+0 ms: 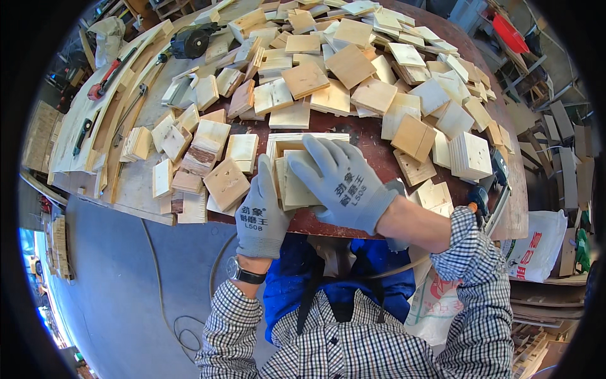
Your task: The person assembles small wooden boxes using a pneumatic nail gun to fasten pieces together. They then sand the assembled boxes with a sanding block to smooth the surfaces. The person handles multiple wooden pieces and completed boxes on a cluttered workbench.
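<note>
Both my hands wear grey work gloves. At the table's near edge a small stack of square wooden blocks (pixel 298 189) lies between them. My left hand (pixel 260 211) holds the stack's left side, its fingers pointing away from me. Reaching across from the right, my right hand (pixel 344 180) lies over the top and right side, fingers bent around the blocks. A pale wooden frame or tray (pixel 309 137) shows just behind the stack; the gloves hide part of it. Loose square wood pieces (pixel 227 183) lie close to my left hand.
A large heap of square wood pieces (pixel 350 66) covers the far table. A neat block stack (pixel 470 156) and a power tool (pixel 480 197) are at right. Long wooden strips (pixel 117 107), a black tool (pixel 189 41) and red-handled cutters (pixel 101 87) lie at left. A hose (pixel 158 278) crosses the floor.
</note>
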The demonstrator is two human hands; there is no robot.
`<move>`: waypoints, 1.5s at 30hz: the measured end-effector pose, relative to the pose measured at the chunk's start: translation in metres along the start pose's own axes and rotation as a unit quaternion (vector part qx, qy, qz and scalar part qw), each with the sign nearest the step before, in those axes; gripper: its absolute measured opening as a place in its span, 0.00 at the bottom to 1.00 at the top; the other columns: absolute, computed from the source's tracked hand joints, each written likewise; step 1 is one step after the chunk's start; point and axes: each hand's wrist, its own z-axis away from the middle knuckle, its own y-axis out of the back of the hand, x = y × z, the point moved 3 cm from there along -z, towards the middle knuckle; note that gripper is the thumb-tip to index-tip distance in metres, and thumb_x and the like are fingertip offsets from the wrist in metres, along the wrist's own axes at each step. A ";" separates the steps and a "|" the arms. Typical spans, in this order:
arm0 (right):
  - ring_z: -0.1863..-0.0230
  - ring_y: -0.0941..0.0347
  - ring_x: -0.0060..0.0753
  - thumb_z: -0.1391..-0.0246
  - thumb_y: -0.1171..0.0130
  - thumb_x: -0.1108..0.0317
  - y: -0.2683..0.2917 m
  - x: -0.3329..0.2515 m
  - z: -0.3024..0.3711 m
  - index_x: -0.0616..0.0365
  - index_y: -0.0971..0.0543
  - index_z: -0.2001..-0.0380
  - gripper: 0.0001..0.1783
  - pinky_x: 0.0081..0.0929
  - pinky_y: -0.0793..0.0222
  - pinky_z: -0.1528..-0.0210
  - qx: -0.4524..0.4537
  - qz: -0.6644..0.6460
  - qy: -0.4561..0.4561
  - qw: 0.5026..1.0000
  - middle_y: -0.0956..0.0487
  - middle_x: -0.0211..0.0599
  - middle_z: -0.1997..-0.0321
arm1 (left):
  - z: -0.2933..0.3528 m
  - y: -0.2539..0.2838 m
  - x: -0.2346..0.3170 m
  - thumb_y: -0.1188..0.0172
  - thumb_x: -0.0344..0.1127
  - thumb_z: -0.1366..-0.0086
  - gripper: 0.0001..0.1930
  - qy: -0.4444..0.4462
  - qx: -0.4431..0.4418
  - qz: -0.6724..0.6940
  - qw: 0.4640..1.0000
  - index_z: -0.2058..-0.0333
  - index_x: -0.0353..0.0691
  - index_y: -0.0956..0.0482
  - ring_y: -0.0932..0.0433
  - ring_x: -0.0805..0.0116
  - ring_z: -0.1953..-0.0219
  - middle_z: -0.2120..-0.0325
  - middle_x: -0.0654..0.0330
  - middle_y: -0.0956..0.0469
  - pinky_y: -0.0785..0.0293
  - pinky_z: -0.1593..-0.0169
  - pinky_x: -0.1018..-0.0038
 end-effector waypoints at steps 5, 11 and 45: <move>0.44 0.23 0.44 0.51 0.31 0.32 0.004 -0.010 0.005 0.55 0.27 0.36 0.48 0.49 0.27 0.43 -0.014 0.067 -0.091 0.994 0.25 0.45 0.39 | 0.003 0.005 0.001 0.22 0.41 0.45 0.51 0.001 -0.028 -0.007 1.000 0.26 0.42 0.40 0.15 0.51 0.54 0.49 0.52 0.23 0.15 0.55 0.62; 0.62 0.22 0.36 0.42 0.35 0.36 -0.016 -0.002 0.021 0.59 0.29 0.35 0.44 0.37 0.28 0.66 -0.047 0.007 -0.113 0.992 0.22 0.38 0.61 | 0.001 0.013 0.005 0.23 0.41 0.45 0.47 -0.019 -0.049 0.031 0.998 0.27 0.44 0.36 0.17 0.49 0.54 0.50 0.49 0.23 0.16 0.54 0.61; 0.55 0.21 0.35 0.38 0.40 0.59 -0.026 -0.014 0.032 0.55 0.20 0.48 0.18 0.37 0.28 0.59 -0.166 -0.049 -0.140 0.975 0.23 0.34 0.56 | -0.009 0.019 -0.014 0.33 0.40 0.30 0.29 -0.087 -0.126 -0.023 0.988 0.34 0.33 0.27 0.24 0.47 0.40 0.37 0.47 0.22 0.29 0.35 0.58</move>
